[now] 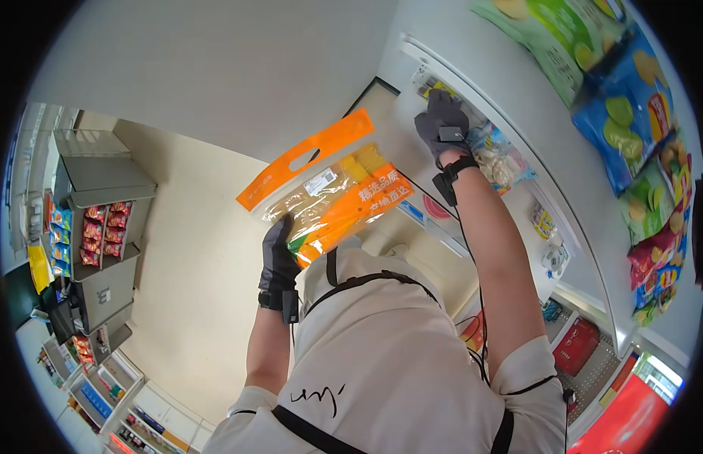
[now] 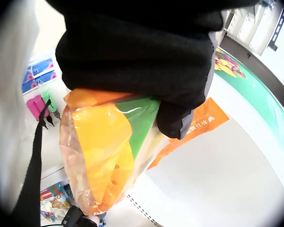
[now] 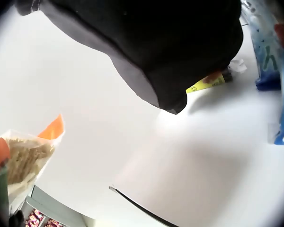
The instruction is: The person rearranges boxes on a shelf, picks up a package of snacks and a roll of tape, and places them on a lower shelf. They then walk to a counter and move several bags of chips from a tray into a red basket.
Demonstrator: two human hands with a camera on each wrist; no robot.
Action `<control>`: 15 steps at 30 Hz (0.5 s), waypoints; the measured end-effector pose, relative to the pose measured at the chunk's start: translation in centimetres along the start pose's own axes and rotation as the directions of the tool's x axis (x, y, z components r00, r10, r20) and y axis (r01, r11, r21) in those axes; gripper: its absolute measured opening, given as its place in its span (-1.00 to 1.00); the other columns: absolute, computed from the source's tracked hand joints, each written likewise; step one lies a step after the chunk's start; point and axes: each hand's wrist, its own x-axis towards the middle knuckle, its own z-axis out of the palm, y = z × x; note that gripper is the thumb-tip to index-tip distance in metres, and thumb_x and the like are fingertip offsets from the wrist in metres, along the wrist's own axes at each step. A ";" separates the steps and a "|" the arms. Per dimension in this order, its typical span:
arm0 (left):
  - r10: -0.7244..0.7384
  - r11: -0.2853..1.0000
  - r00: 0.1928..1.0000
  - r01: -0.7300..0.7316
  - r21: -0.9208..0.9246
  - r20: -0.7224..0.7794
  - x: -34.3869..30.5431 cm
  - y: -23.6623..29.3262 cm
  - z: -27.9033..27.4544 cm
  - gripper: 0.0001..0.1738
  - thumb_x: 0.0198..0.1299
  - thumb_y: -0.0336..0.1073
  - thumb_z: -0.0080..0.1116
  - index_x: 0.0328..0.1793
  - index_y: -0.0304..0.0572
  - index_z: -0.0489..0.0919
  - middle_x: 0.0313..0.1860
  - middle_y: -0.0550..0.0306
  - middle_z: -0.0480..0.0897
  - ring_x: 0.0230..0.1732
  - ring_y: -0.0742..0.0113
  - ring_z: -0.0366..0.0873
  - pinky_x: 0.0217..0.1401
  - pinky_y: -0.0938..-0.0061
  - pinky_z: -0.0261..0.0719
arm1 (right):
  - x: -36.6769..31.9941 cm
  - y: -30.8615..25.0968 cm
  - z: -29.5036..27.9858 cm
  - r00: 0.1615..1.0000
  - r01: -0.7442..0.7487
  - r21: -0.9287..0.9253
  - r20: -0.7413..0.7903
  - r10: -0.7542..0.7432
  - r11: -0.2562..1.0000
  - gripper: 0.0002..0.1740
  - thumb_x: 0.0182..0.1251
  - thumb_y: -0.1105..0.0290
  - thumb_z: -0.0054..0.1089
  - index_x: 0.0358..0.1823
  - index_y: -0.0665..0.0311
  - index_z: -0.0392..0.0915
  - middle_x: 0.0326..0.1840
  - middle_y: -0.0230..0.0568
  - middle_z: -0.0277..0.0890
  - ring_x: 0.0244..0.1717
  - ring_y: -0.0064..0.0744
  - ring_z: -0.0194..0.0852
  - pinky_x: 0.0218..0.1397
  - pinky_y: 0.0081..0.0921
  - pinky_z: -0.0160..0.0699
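My gloved left hand (image 1: 277,253) grips the lower corner of an orange plastic food bag (image 1: 313,144) with a die-cut handle and a clear window. Tan, stick-like food shows through that window, beside a white label. In the left wrist view the fingers fold over the edge of the same bag (image 2: 104,151). My gloved right hand (image 1: 442,121) reaches onto a white shelf, its fingertips at a small yellow packet (image 1: 427,89). The right wrist view shows the packet (image 3: 207,84) mostly hidden behind the fingers; I cannot tell whether they pinch it.
Bagged goods (image 1: 501,163) lie on the shelf beside my right wrist. Chip bags (image 1: 624,106) line the upper shelf at the right, above my right arm. A grey rack with red packets (image 1: 105,231) stands across the floor at the left. Blue packages (image 3: 267,56) sit right of the hand.
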 end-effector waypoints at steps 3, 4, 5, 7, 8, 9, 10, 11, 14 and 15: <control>-0.017 0.998 1.000 0.017 -0.064 -0.005 0.3 -0.6 -1.3 -0.48 0.71 -0.13 0.26 0.52 -0.44 0.59 0.36 -0.10 0.76 0.31 0.11 0.78 0.45 0.21 0.77 | -1.3 0.2 -0.8 1.000 0.003 -0.022 0.024 -0.002 1.000 -0.28 0.42 0.08 0.30 0.60 0.03 0.51 0.27 -0.05 0.80 0.15 0.03 0.88 0.30 0.08 0.82; -0.011 0.998 1.000 0.010 -0.054 -0.018 0.5 -0.5 -1.1 -0.48 0.71 -0.14 0.26 0.53 -0.43 0.58 0.36 -0.11 0.75 0.32 0.10 0.78 0.46 0.20 0.77 | -1.4 0.4 -0.8 1.000 -0.002 -0.030 0.031 0.003 1.000 -0.29 0.41 0.07 0.31 0.59 0.02 0.52 0.29 -0.06 0.78 0.14 0.03 0.89 0.29 0.09 0.82; -0.005 0.999 0.999 0.003 -0.044 -0.031 0.7 -0.1 -1.0 -0.48 0.71 -0.14 0.26 0.53 -0.43 0.58 0.37 -0.11 0.75 0.32 0.09 0.78 0.47 0.19 0.77 | -1.0 0.4 -0.8 1.000 -0.003 -0.033 0.028 0.004 0.999 -0.29 0.41 0.07 0.31 0.59 0.02 0.52 0.29 -0.06 0.78 0.14 0.03 0.89 0.29 0.09 0.82; 0.003 0.999 0.999 -0.004 -0.032 -0.032 0.7 0.0 -0.7 -0.48 0.71 -0.13 0.26 0.52 -0.41 0.58 0.37 -0.11 0.75 0.32 0.09 0.78 0.47 0.19 0.77 | -0.7 1.1 -0.7 1.000 -0.004 -0.064 0.028 0.006 0.998 -0.26 0.41 0.05 0.33 0.61 -0.03 0.51 0.29 -0.06 0.79 0.14 0.01 0.89 0.27 0.07 0.82; 0.011 1.000 0.999 -0.011 -0.016 -0.035 0.6 0.1 -0.6 -0.48 0.71 -0.11 0.26 0.52 -0.40 0.59 0.36 -0.10 0.75 0.32 0.09 0.78 0.47 0.18 0.77 | -0.6 1.4 -0.6 1.000 -0.006 -0.078 0.028 0.009 0.997 -0.25 0.40 0.04 0.33 0.63 -0.05 0.50 0.29 -0.05 0.79 0.14 0.00 0.89 0.26 0.06 0.83; 0.017 1.000 0.999 -0.017 0.004 -0.037 0.7 0.4 -0.2 -0.49 0.71 -0.10 0.25 0.51 -0.38 0.60 0.36 -0.10 0.76 0.32 0.09 0.79 0.48 0.17 0.77 | -0.4 1.7 -0.4 1.000 -0.012 -0.078 0.027 0.014 0.997 -0.25 0.40 0.04 0.33 0.63 -0.05 0.50 0.29 -0.05 0.79 0.14 0.00 0.89 0.26 0.06 0.83; 0.016 1.000 0.999 -0.016 0.008 -0.031 0.8 0.4 -0.2 -0.49 0.71 -0.10 0.25 0.51 -0.38 0.60 0.36 -0.10 0.76 0.32 0.09 0.79 0.48 0.17 0.77 | -0.3 1.9 -0.5 0.998 0.012 -0.147 0.065 -0.003 0.989 -0.27 0.40 0.03 0.34 0.61 -0.07 0.53 0.27 -0.09 0.80 0.14 -0.01 0.89 0.26 0.05 0.83; 0.018 1.000 0.999 -0.018 -0.006 -0.026 0.9 0.4 -0.2 -0.49 0.71 -0.09 0.26 0.51 -0.38 0.60 0.36 -0.10 0.76 0.32 0.09 0.79 0.48 0.17 0.77 | -0.2 2.1 -0.6 0.994 0.038 -0.215 0.105 -0.015 0.976 -0.30 0.41 0.03 0.34 0.59 -0.10 0.56 0.24 -0.12 0.82 0.14 -0.02 0.89 0.25 0.04 0.82; 0.017 0.999 1.000 -0.017 -0.031 -0.006 1.0 0.3 0.0 -0.48 0.71 -0.09 0.27 0.50 -0.38 0.60 0.35 -0.09 0.76 0.31 0.09 0.79 0.48 0.17 0.76 | -0.1 3.9 2.3 0.995 0.064 -0.112 0.088 -0.054 0.992 -0.36 0.40 0.03 0.34 0.51 -0.12 0.64 0.19 -0.17 0.85 0.13 -0.02 0.89 0.24 0.01 0.82; 0.026 0.999 1.000 -0.026 -0.027 -0.002 1.0 0.3 0.0 -0.48 0.70 -0.08 0.27 0.50 -0.38 0.60 0.35 -0.09 0.76 0.32 0.09 0.79 0.48 0.17 0.76 | 0.1 4.7 4.4 0.996 0.082 0.059 0.024 -0.083 0.995 -0.41 0.40 0.04 0.34 0.46 -0.12 0.69 0.16 -0.18 0.86 0.13 -0.01 0.88 0.24 -0.01 0.82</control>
